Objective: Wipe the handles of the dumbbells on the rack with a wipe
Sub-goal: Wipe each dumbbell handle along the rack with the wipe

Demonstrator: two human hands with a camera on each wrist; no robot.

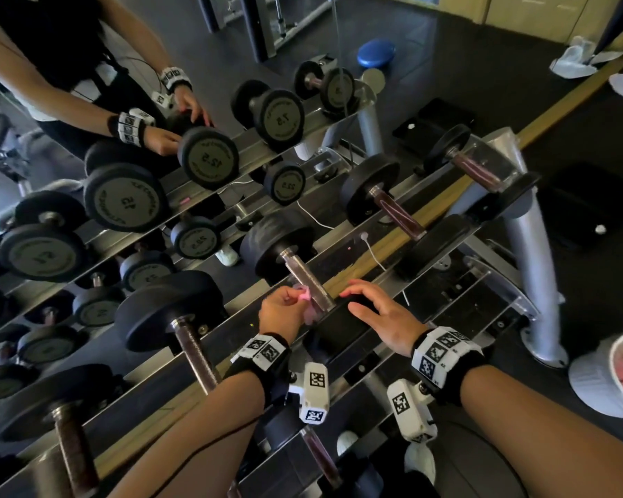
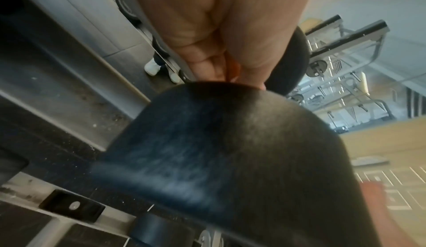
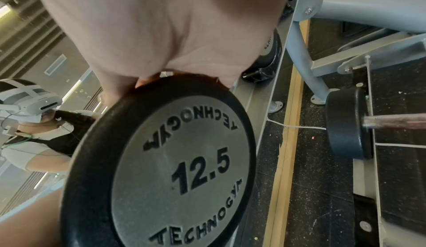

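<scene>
Forearms low in frame; left hand (image 1: 279, 310) pinches pink wipe (image 1: 304, 294) against 12.5 dumbbell handle (image 1: 308, 278), mid-frame. Right hand (image 1: 378, 310), fingers spread, steadies near weight head (image 3: 161, 169). Best: wrap wipe round, stroke full length.

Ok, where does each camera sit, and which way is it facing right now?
Head: above, facing down at the rack; both forearms show, left hand pinching the pink wipe at a handle.
Left wrist: under the palm, facing along curled fingers.
Right wrist: under the right hand, facing the 12.5 plate.
Shared: all three show that dumbbell.
</scene>
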